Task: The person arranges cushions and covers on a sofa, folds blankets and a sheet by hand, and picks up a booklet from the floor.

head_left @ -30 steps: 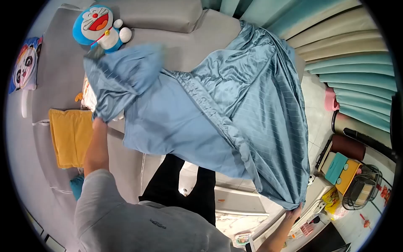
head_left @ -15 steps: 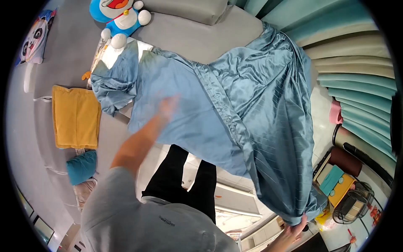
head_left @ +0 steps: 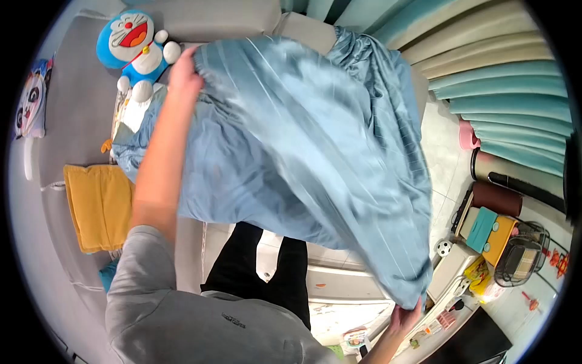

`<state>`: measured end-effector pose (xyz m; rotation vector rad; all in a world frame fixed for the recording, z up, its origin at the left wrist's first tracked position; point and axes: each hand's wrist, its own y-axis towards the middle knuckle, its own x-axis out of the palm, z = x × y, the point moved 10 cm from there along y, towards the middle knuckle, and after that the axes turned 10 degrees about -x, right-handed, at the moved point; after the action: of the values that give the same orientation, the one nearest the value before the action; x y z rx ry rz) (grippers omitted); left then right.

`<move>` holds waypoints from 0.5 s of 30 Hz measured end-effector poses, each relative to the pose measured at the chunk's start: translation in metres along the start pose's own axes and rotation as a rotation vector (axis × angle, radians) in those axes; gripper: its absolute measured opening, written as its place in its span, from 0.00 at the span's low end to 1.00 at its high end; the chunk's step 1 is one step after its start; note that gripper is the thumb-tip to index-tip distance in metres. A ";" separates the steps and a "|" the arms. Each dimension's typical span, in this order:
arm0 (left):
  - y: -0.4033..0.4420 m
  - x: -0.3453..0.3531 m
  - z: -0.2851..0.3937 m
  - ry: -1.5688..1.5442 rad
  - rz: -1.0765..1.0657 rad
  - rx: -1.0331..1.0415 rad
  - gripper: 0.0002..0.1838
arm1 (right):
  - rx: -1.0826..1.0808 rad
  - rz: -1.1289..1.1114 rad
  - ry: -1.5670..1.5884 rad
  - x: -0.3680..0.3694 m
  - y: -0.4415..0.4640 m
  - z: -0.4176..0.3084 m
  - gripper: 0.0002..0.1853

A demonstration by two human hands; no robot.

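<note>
A large blue satin cloth with thin pale stripes stretches in the air between my two hands, slightly blurred. My left hand is closed on its upper left edge, close to the blue and white plush toy. At the lower right, my right hand grips the cloth's bottom corner. Beneath the raised part, more plain blue fabric lies bunched over the grey sofa. Part of the cloth's far end rests near the curtain.
A yellow cushion and a panda-face pillow are on the left. Teal and beige curtains hang at the right. Below them stand a pink object, a black wire basket and a small football.
My left hand has moved up and left from over the plain blue fabric and taken hold of the striped cloth's edge, lifting it. My right hand keeps its grip.
</note>
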<state>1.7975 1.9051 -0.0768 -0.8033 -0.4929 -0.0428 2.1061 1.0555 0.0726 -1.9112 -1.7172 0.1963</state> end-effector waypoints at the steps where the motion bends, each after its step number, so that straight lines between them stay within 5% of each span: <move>1: -0.005 -0.006 0.019 0.034 0.034 0.045 0.16 | 0.029 -0.051 0.022 0.037 0.001 0.005 0.26; 3: 0.071 -0.085 0.009 -0.054 0.022 -0.049 0.17 | -0.061 -0.089 -0.056 0.102 0.019 -0.006 0.24; 7: 0.050 -0.092 -0.034 0.053 0.278 -0.104 0.18 | -0.215 -0.331 -0.229 0.267 0.129 -0.050 0.20; 8: 0.065 -0.105 -0.042 0.164 0.362 -0.105 0.19 | -0.428 -0.487 -0.240 0.347 0.150 -0.073 0.14; 9: 0.085 -0.106 -0.045 0.169 0.356 -0.104 0.19 | -0.287 -0.497 -0.302 0.424 0.172 -0.072 0.10; 11: 0.146 -0.080 -0.050 -0.074 0.135 -0.070 0.20 | -0.474 -0.920 -0.278 0.578 0.243 -0.109 0.17; 12: 0.167 -0.066 -0.051 -0.203 0.022 -0.052 0.20 | -0.662 -0.829 -0.247 0.626 0.184 -0.117 0.22; 15: 0.143 0.003 -0.051 -0.027 -0.018 0.070 0.27 | -0.794 -1.073 -0.476 0.669 0.188 -0.067 0.35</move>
<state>1.8527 1.9701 -0.2026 -0.7316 -0.5246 -0.0309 2.4147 1.6677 0.2049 -1.0853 -3.2245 -0.5556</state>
